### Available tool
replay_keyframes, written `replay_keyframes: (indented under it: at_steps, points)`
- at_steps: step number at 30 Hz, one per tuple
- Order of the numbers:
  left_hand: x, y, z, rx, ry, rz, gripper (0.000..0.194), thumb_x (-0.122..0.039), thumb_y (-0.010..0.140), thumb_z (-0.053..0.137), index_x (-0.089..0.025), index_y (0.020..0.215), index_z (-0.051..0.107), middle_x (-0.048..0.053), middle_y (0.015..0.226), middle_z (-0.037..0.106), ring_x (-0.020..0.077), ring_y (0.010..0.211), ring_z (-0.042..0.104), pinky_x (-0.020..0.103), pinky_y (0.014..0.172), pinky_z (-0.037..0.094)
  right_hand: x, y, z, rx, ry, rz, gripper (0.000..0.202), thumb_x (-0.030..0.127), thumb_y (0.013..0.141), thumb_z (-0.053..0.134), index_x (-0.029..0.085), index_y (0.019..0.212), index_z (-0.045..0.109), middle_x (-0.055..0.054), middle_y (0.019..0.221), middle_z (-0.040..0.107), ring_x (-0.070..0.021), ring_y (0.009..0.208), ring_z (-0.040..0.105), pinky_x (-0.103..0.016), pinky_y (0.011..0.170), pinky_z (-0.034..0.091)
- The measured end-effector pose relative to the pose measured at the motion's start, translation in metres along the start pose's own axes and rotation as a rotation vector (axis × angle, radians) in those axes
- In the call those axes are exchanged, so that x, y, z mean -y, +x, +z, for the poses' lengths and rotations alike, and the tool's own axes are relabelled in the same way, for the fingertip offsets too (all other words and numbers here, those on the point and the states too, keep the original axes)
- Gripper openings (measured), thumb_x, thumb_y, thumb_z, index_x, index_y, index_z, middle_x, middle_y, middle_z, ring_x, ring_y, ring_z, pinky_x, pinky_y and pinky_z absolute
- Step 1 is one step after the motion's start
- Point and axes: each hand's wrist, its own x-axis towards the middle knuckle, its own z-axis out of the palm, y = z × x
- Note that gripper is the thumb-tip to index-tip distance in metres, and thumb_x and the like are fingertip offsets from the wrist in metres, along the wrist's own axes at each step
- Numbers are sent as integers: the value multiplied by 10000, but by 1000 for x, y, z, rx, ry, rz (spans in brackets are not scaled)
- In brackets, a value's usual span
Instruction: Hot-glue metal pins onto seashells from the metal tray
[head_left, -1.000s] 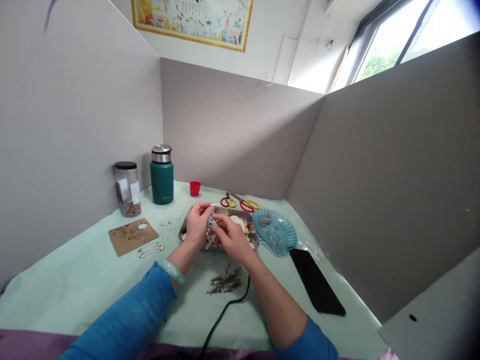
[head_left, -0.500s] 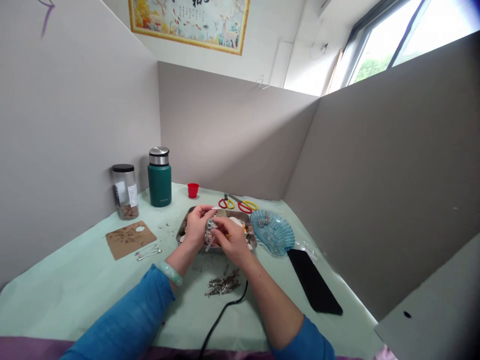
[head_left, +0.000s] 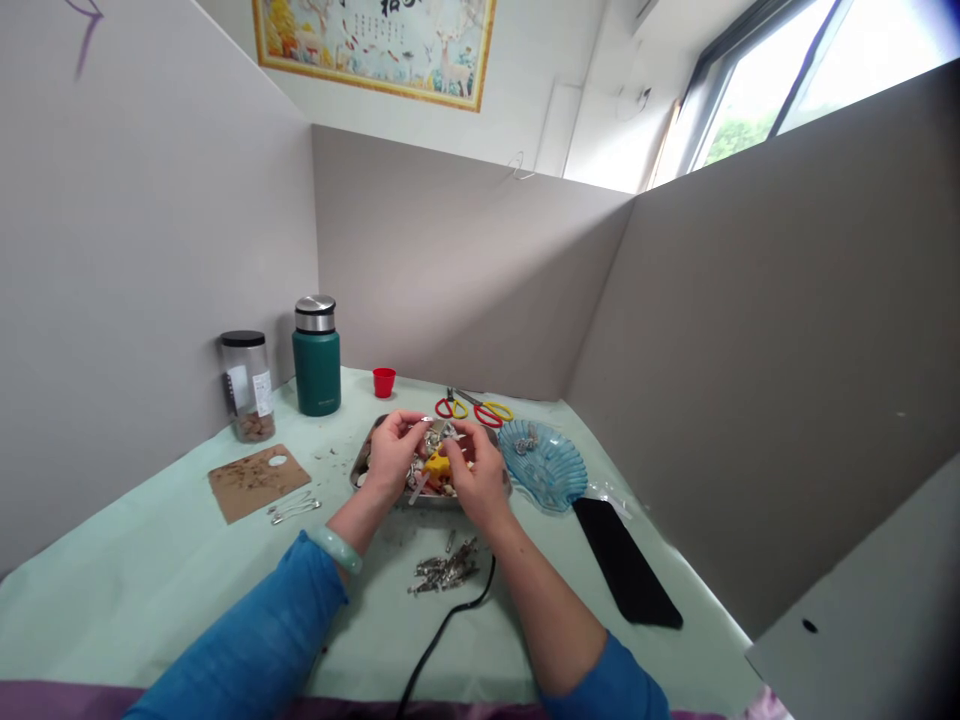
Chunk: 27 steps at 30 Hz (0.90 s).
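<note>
A: Start with the biggest thing.
B: The table [head_left: 187,600], under a pale green cloth. On it sits the metal tray [head_left: 442,502], filled with a jumble of small bits.
A: And around the tray?
B: A blue shell-shaped plate [head_left: 564,480] just to its right. A black cord [head_left: 452,609] curves in front of it, reaching the right forearm; if that arm drags, the cord could sweep things along.
A: The hands?
B: Both are over the tray. The left hand [head_left: 394,452] has thumb and forefinger pinched together; the right hand [head_left: 480,475] is curled close by, and I can't tell whether it grips anything.
A: Anything smaller?
B: A heap of metal pieces [head_left: 444,568] in front of the tray, near the cord, so a snag would likely scatter it. Inside the tray, a yellow piece [head_left: 437,463] between the hands.
A: And the smallest?
B: A small pale piece [head_left: 426,420], seemingly at the left fingertips, above the tray. With so slight a hold, it could slip and get lost in that jumble.
</note>
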Motion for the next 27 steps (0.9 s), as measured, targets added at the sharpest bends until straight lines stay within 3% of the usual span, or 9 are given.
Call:
replay_keyframes:
  at_steps: [8,12,19,24,27]
  points:
    - [0,-1,-1,9,47,23,251,-329,668,710,-164,802,576,-59,518,534,79,436,470,201,480,377,-3,0,-1,-17,-67,-39,241,271,837,555,216,1072,559,-64,1041,583,-151,784,560,-280,716,475]
    - [2,0,-3,18,69,43,249,-329,662,715,-167,798,582,-50,551,558,79,442,479,202,477,381,-3,0,0,-7,-32,27,226,326,823,583,216,1020,596,-51,969,611,-140,725,563,-262,663,471]
    - [6,1,-4,22,87,57,240,-325,660,715,-166,787,588,-39,564,579,83,430,487,210,472,390,-19,7,0,46,435,370,260,465,799,598,210,842,568,39,524,574,-115,433,509,-218,440,423]
    - [4,0,-3,21,107,60,223,-317,673,705,-163,789,593,-49,510,549,86,430,487,206,485,393,-26,10,-2,26,612,432,281,468,777,626,192,760,573,27,515,577,-103,430,506,-201,418,419]
    - [3,0,-3,19,110,61,224,-316,671,708,-163,781,588,-48,516,555,83,427,482,204,482,387,-26,12,-3,7,720,459,285,454,761,648,176,757,589,1,625,626,-88,442,516,-194,403,414]
